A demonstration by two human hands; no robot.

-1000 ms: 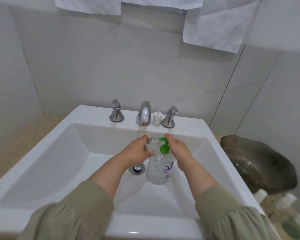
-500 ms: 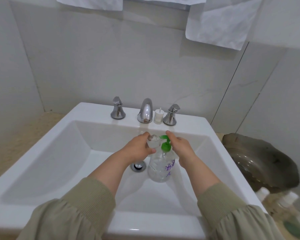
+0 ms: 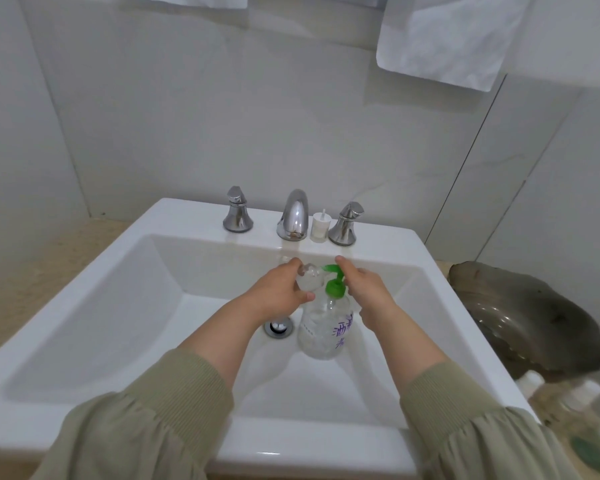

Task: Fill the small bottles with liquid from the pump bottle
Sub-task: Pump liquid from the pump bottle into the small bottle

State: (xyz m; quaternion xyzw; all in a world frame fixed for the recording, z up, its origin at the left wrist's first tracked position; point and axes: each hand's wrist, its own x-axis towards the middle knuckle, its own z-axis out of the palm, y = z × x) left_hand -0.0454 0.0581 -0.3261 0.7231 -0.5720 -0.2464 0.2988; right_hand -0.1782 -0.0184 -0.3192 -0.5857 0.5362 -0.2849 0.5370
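A clear pump bottle (image 3: 323, 327) with a green pump head (image 3: 334, 283) and purple lettering stands inside the white sink (image 3: 125, 296). My left hand (image 3: 278, 292) grips a small clear bottle (image 3: 307, 279), holding it just left of the green nozzle. My right hand (image 3: 364, 289) rests on the pump head, its index finger laid along the top. A small white pump cap (image 3: 320, 226) stands on the sink ledge between the faucet and the right handle.
A chrome faucet (image 3: 293, 216) and two handles (image 3: 237, 211) line the back ledge. The drain (image 3: 278, 327) lies left of the pump bottle. A dark bowl (image 3: 520, 317) sits right of the sink, with several white-capped bottles (image 3: 530, 381) below it.
Both hands and the bottles stay in place in the sink. The view has tilted slightly, with little else differing.
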